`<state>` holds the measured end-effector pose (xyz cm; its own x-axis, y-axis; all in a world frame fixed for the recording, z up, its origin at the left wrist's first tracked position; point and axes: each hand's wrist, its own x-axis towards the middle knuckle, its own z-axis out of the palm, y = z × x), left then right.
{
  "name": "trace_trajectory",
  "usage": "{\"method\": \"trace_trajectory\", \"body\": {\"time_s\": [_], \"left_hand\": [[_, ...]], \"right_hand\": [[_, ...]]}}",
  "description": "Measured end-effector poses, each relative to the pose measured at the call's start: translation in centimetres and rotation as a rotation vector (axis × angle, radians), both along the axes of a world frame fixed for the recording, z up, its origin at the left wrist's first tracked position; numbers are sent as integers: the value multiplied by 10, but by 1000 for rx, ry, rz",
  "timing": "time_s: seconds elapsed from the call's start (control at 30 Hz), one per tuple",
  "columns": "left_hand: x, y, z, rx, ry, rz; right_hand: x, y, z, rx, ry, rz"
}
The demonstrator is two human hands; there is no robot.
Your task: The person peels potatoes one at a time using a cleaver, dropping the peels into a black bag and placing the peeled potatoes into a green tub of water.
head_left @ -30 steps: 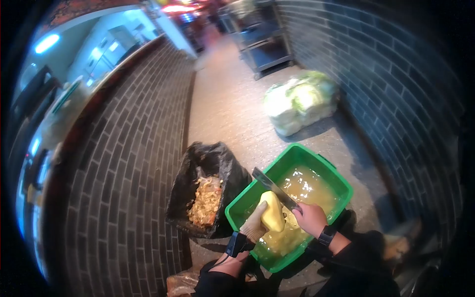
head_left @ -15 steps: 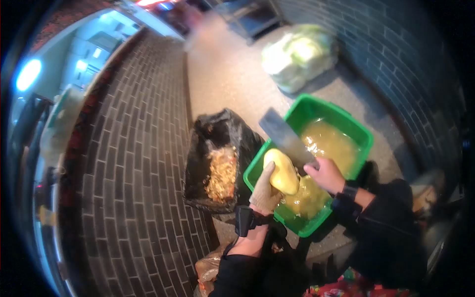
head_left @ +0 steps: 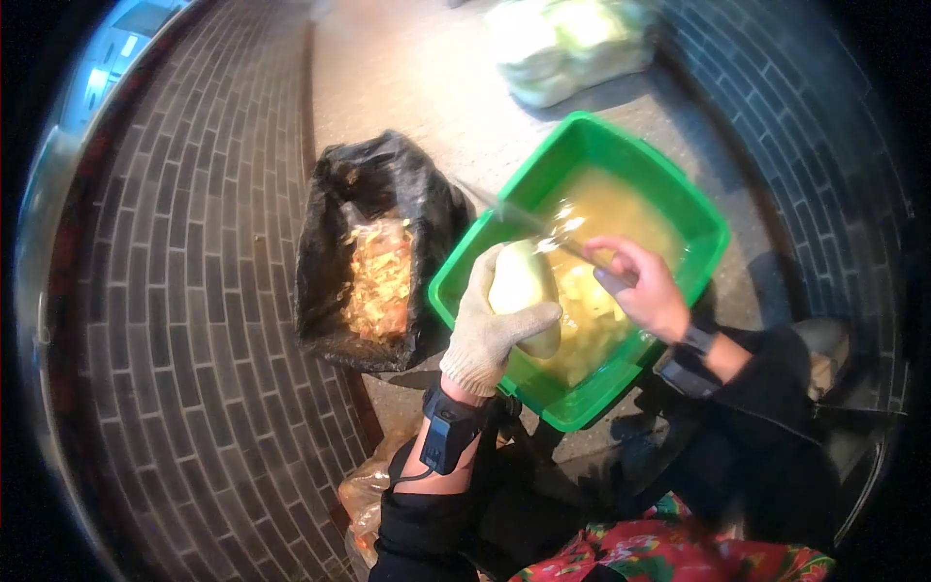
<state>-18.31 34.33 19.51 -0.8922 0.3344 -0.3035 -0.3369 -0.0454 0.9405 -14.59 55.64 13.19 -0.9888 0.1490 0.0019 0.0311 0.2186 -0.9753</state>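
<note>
My left hand [head_left: 485, 325], in a pale knit glove, grips a large peeled potato [head_left: 519, 276] over the near left side of a green tub [head_left: 698, 189]. In my right hand [head_left: 652, 296] is the handle of a cleaver [head_left: 524, 219]. Its blurred blade, seen nearly edge-on, points up and left past the top of the potato. Cloudy yellowish water [head_left: 621, 204] fills the tub's lower part, with pale yellow potatoes [head_left: 587, 291] in it below my hands.
Left of the tub stands a container lined with a black bag [head_left: 436, 233], holding peelings and scraps [head_left: 380, 281]. A bag of cabbages [head_left: 567, 53] lies beyond. Brick walls [head_left: 208, 291] flank both sides. A plastic bag [head_left: 364, 495] sits at lower left.
The view has tilted down. My left hand has turned the potato more upright, showing a paler side. The cleaver has rotated from its broad face to nearly edge-on.
</note>
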Motion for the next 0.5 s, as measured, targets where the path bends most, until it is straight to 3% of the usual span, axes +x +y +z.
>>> {"method": "trace_trajectory", "body": {"time_s": [0.27, 0.37, 0.5], "left_hand": [[-5, 12, -4, -174, 112, -13], [-3, 15, -7, -252, 147, -26], [-2, 23, -12, -297, 171, -56]], "right_hand": [[11, 10, 26, 244, -1, 133], [17, 12, 20, 257, 235, 152], [22, 20, 15, 351, 328, 172]]}}
